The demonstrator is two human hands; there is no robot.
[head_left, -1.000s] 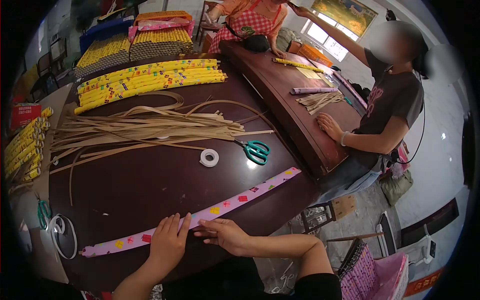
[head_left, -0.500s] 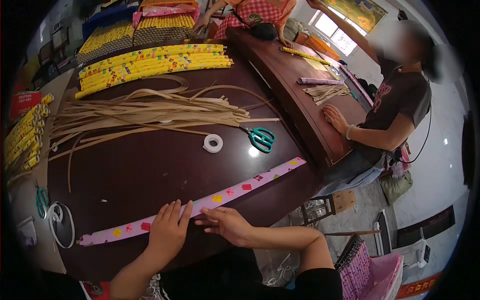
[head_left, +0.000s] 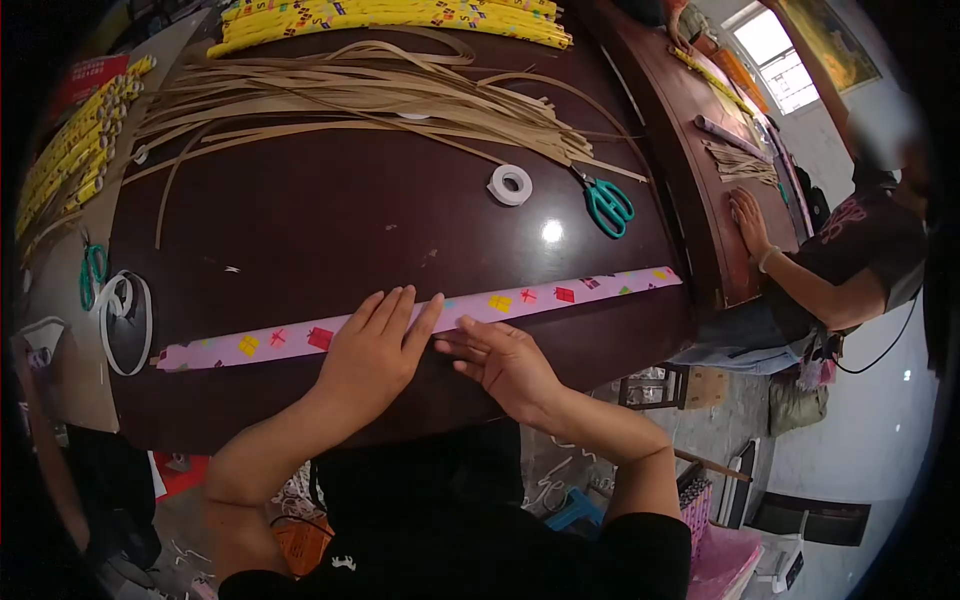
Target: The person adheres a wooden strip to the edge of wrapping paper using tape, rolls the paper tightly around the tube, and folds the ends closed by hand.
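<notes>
A long roll of pink wrapping paper [head_left: 260,343] printed with coloured gift boxes lies across the dark table near its front edge. My left hand [head_left: 385,340] rests flat on the middle of the roll, fingers stretched out. Just to the right, my right hand [head_left: 510,368] is open with its fingers loosely bent and apart, its fingertips right at the roll's near edge. Beyond the roll sit a white roll of tape [head_left: 510,185] and green-handled scissors [head_left: 608,207].
Brown paper strips [head_left: 380,100] spread across the table behind, with yellow wrapped rolls [head_left: 400,25] beyond. At the left are another pair of scissors [head_left: 93,270], a white strip loop [head_left: 127,325] and stacked yellow rolls [head_left: 75,150]. A person [head_left: 850,230] stands at the adjoining table [head_left: 690,150].
The camera view has tilted down and shifted, so the table's contents appear higher and further right. Both hands keep nearly the same places at the pink roll.
</notes>
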